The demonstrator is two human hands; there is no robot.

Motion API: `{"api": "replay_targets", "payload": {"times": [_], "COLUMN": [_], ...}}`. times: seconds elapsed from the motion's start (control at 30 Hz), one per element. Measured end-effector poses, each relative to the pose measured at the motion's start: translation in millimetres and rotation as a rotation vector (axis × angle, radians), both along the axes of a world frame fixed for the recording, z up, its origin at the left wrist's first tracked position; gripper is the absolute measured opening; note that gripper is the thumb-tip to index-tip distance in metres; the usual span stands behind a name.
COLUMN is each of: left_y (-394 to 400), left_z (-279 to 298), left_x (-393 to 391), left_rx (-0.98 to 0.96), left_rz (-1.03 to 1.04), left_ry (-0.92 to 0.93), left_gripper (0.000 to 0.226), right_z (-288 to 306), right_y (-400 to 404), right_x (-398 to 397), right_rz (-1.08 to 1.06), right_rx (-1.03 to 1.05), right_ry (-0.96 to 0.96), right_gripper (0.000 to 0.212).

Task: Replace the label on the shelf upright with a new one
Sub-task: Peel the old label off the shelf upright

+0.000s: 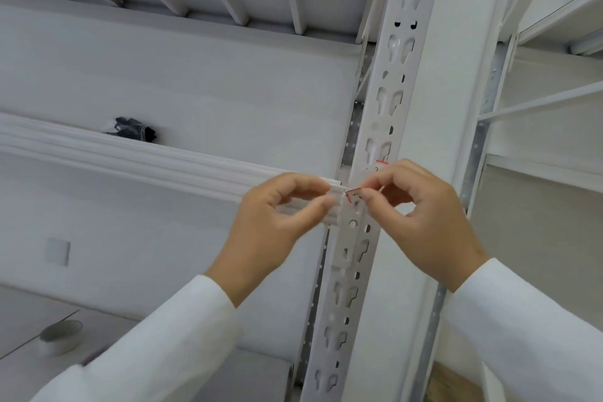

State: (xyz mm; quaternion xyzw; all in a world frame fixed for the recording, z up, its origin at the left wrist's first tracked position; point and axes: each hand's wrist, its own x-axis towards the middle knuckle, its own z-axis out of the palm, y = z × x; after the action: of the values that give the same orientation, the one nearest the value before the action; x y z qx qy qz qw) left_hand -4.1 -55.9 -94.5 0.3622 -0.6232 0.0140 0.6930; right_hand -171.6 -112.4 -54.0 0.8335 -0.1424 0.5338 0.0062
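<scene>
White metal shelving fills pretty much the whole view, all pale grey-white with ribbed decking overhead. Starting on the far left, down low, a roll of tape (61,336) sits on a lower surface, and above it a small square plate (57,251) is on the back wall. Higher up, a dark crumpled thing (135,129) lies on the shelf, can't really make out what it is, maybe a bag or a glove. The shelf beam (137,158) runs from the left edge across to the middle, where it meets the shelf upright (385,101), the slotted post with keyhole cutouts going bottom to top. Left hand (277,222), white sleeve, is up right at the end of the beam just beside the post, thumb and forefinger curled toward each other with a small gap, and I can't tell whether anything is between them. Right hand (421,215) is on the other side of the post, fingertips pinched shut on the label (354,196), a little white piece with red edging that's curled partly off the face of the upright at beam height. A bit of red line also shows on the post just above the right hand's knuckles.
</scene>
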Motion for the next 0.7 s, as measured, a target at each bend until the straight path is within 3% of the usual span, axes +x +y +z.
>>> {"api": "replay_targets", "payload": {"times": [0.07,0.23,0.47,0.7], "left_y": [10,35,56,43], "left_z": [-13,-40,-96,-165], "left_x": [14,58,136,196], "left_rx": [0.007,0.08,0.46,0.669], "left_rz": [0.025,0.117,0.252,0.349], "left_ry": [0.003,0.041,0.022,0.127], "left_gripper": [0.023,0.01,0.016,0.017], "right_z": [-11,-43,-118,-190], "right_y": [9,25,28,9], "right_x": [20,79,167,245], "right_rz": [0.043,0.12,0.145,0.156], "right_rx": [0.047,0.149,0.399,0.678], "right_ry": [0.046,0.157,0.249,0.301], "right_gripper": [0.011,0.012,0.01,0.009]}}
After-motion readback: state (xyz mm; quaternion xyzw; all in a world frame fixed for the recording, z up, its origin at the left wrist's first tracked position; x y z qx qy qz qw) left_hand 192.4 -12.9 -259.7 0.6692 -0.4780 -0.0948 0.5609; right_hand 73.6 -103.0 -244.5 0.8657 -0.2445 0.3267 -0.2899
